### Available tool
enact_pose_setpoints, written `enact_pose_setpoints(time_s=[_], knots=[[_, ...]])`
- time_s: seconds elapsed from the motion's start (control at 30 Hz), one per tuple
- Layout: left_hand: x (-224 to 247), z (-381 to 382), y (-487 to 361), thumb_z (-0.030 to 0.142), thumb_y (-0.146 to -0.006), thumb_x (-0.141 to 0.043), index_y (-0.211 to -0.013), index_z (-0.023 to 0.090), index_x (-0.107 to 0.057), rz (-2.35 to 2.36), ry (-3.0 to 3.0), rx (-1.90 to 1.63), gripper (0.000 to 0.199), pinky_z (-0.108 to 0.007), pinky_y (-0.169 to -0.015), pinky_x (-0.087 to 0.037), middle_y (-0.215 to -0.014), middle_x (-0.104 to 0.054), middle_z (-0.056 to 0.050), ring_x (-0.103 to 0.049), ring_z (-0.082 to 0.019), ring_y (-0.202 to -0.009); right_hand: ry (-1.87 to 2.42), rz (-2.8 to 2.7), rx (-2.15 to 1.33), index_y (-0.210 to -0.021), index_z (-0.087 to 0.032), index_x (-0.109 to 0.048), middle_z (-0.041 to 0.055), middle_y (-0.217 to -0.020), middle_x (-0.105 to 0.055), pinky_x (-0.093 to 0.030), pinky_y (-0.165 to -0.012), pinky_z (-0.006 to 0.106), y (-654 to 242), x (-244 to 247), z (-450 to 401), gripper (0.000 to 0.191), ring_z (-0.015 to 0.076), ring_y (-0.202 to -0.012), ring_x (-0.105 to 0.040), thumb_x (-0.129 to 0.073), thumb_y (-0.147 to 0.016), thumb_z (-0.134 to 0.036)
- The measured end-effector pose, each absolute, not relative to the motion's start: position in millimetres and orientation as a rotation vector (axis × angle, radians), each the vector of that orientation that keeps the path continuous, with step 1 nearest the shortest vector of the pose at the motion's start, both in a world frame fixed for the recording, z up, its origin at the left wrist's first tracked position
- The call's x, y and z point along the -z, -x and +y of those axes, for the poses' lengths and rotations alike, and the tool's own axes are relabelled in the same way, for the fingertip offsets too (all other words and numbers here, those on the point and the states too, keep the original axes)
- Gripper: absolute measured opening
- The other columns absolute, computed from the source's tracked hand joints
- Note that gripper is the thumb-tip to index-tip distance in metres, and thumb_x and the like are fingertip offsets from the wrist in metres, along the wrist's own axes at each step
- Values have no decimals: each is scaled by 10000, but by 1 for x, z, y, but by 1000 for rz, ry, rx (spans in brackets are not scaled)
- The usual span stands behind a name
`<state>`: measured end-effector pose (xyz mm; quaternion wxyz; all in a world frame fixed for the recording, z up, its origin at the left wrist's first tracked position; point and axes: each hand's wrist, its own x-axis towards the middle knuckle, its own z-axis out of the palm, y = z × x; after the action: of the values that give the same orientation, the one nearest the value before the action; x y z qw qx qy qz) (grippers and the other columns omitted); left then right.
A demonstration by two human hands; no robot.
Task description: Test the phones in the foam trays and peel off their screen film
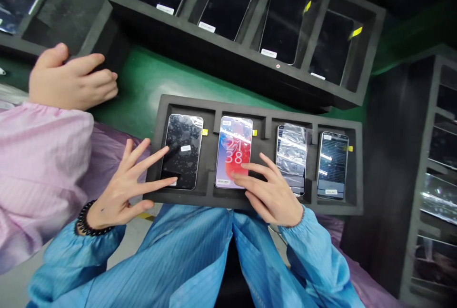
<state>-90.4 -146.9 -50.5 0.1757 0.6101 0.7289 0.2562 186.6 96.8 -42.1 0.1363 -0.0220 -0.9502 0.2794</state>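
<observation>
A black foam tray [285,205] spans my lap, with phones lying screen up in its slots. My left hand [124,186], fingers spread, reaches over the left edge onto a dark-screened phone [183,165]. Beside that one, a lit phone [228,151] shows the time 21 38 on a blue and red background. The fingers of my right hand [273,191] are stretched over its lower right part, apart and holding nothing. Further right lie a phone under wrinkled clear film [291,151] and a phone with lines of text [332,170].
A larger black tray [221,51] of dark phones stands beyond on the green table [150,77]. Another tray [103,17] is at upper left. At right rises a stack of trays [378,155]. A co-worker's hand [73,79] in a pink sleeve [46,155] is close on the left.
</observation>
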Motion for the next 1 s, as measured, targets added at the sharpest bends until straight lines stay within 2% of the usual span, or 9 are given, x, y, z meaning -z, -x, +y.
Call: enact_pose_setpoints(time_s=[0.13, 0.27, 0.33, 0.5, 0.67, 0.77, 0.9, 1.0], knots=[[50, -143, 80, 523, -982, -313, -1439, 474, -491, 2015, -1887, -636, 492, -667, -1260, -38, -1695, -172, 57, -113, -327, -1597, 103, -2735, -717, -1257, -172, -641, 43, -1138, -785, -345, -1236, 525, -184, 41, 98, 372, 225, -1224, -628, -528, -906, -120], [52, -114, 64, 596, -949, -438, -1529, 388, -405, 2033, -2007, -389, 617, -706, -1239, -58, -1709, -156, -55, -140, -385, -1584, 122, -2729, -671, -1317, -203, -618, 46, -1172, -775, -374, -1204, 531, -182, 42, 98, 394, 233, -1211, -633, -520, -937, -166], [53, -96, 60, 618, -924, -497, -1521, 345, -431, 2056, -2045, -339, 660, -708, -1241, -69, -1704, -175, -84, -145, -387, -1582, 119, -2728, -652, -1320, -211, -620, 45, -1176, -774, -383, -1191, 530, -183, 42, 97, 385, 235, -1203, -636, -523, -948, -196], [55, -72, 65, 513, -965, -494, -1338, 268, -628, 2175, -2018, -380, 466, -743, -1233, -52, -1693, -207, -120, -161, -400, -1573, 159, -2712, -595, -1271, -205, -642, 52, -1172, -778, -395, -1167, 527, -186, 43, 94, 342, 239, -1168, -654, -529, -950, -236], [51, -63, 66, 426, -1003, -453, -1182, 242, -704, 2204, -2070, -382, 358, -717, -1251, 25, -1616, -406, -106, -247, -356, -1560, 163, -2707, -534, -1178, -187, -671, 56, -1158, -782, -428, -1134, 508, -186, 41, 94, 281, 237, -1144, -667, -490, -982, -275], [47, -61, 67, 470, -1014, -391, -1081, 230, -738, 2183, -2054, -433, 428, -725, -1247, 21, -1599, -436, -92, -253, -376, -1555, 152, -2697, -548, -1193, -189, -666, 53, -1150, -783, -430, -1128, 514, -186, 41, 94, 295, 239, -1152, -661, -479, -989, -294], [37, -76, 77, 561, -1020, -233, -1350, 267, -611, 2251, -1918, -614, 581, -671, -1276, -16, -1677, -293, -55, -171, -334, -1586, 144, -2699, -587, -1214, -174, -655, 70, -1172, -774, -420, -1130, 513, -186, 42, 95, 311, 245, -1174, -642, -484, -981, -289], [29, -100, 84, 536, -1029, -204, -1468, 348, -499, 2340, -1767, -741, 562, -649, -1285, 3, -1702, -223, 34, -101, -316, -1600, 157, -2738, -600, -1232, -172, -645, 68, -1207, -761, -394, -1159, 517, -185, 42, 95, 321, 249, -1197, -627, -476, -994, -307]])
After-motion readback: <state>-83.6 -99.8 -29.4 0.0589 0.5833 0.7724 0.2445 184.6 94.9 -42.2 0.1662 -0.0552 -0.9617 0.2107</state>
